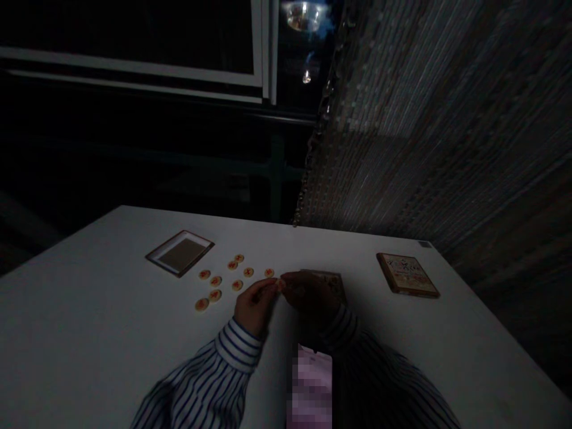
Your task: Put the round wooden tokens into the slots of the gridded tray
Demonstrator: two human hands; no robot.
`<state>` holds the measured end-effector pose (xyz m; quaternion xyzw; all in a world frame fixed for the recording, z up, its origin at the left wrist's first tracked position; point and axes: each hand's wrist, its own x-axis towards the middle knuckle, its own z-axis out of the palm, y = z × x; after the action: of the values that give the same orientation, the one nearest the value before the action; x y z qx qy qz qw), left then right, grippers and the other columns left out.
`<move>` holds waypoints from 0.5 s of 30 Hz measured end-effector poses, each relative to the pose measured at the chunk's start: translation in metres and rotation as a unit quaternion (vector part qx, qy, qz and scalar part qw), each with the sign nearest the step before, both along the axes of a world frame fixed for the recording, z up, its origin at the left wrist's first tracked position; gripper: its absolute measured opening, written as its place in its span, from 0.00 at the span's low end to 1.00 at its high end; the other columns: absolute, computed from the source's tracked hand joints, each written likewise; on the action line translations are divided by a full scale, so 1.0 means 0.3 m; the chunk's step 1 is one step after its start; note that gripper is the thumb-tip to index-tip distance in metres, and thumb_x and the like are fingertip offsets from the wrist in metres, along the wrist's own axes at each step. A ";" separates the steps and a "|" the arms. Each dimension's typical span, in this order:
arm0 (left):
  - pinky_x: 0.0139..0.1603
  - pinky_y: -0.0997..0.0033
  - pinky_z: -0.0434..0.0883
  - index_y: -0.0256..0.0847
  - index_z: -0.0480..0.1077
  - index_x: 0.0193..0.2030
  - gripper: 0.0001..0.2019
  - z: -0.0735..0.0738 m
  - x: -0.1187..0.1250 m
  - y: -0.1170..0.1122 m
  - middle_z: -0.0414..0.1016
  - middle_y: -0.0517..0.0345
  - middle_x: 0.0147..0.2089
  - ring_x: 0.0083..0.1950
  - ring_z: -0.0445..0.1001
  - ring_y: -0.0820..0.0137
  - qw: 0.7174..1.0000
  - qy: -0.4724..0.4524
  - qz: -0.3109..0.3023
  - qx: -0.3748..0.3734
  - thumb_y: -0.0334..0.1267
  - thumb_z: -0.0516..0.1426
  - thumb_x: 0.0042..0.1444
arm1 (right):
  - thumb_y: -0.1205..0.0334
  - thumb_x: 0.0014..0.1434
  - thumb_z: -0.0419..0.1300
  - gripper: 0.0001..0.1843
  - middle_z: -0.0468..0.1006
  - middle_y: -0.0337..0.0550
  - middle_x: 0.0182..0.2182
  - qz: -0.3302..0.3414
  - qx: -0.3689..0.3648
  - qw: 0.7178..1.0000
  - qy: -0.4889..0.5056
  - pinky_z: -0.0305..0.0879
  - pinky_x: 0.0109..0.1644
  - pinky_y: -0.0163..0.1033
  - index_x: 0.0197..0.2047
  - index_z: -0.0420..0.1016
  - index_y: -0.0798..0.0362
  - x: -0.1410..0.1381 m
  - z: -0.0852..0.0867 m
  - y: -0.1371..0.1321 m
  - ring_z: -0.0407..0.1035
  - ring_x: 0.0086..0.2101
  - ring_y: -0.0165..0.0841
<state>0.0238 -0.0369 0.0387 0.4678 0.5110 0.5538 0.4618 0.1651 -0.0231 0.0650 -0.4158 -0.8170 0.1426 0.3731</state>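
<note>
The scene is very dark. My left hand (255, 304) and my right hand (308, 293) meet over a white table (89, 322), fingertips pinched together on a small round yellow token (280, 285) with a red mark. Several more such tokens (215, 281) lie scattered on the table just left of my hands. My right hand partly covers a dark board (333, 280) lying flat beneath it. Both arms wear blue-and-white striped sleeves.
An open shallow box tray (180, 252) lies at the back left of the tokens. A square printed box lid (407, 274) sits at the right. A woven blind (447, 119) hangs behind the table; a window frame (263, 53) is beyond.
</note>
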 end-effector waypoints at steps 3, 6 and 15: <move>0.42 0.68 0.70 0.37 0.72 0.33 0.12 -0.002 -0.005 0.001 0.77 0.53 0.34 0.37 0.74 0.67 1.000 0.005 0.001 0.008 0.40 0.58 0.41 | 0.61 0.53 0.53 0.11 0.75 0.41 0.28 0.009 0.036 0.997 -0.061 0.60 0.35 0.34 0.39 0.71 0.52 0.003 0.007 -0.001 0.67 0.29 0.29; 0.41 0.69 0.71 0.38 0.72 0.33 0.11 0.002 -0.005 0.001 0.77 0.54 0.34 0.37 0.74 0.67 1.000 -0.005 -0.004 0.007 0.40 0.58 0.41 | 0.59 0.53 0.53 0.12 0.75 0.42 0.30 -0.005 0.059 0.992 -0.110 0.59 0.37 0.34 0.40 0.70 0.52 0.008 0.018 -0.006 0.67 0.31 0.30; 0.42 0.67 0.70 0.35 0.72 0.35 0.14 -0.019 0.012 -0.004 0.76 0.51 0.35 0.38 0.74 0.66 0.998 -0.021 -0.059 0.006 0.41 0.58 0.43 | 0.54 0.55 0.49 0.15 0.76 0.42 0.31 -0.067 0.068 0.970 -0.223 0.55 0.36 0.35 0.40 0.71 0.50 0.039 0.059 -0.037 0.66 0.32 0.31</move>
<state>0.0273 -0.0382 0.0329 0.4880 0.4690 0.5386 0.5017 0.1769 -0.0343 0.0828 -0.4643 -0.8579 -0.0355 0.2173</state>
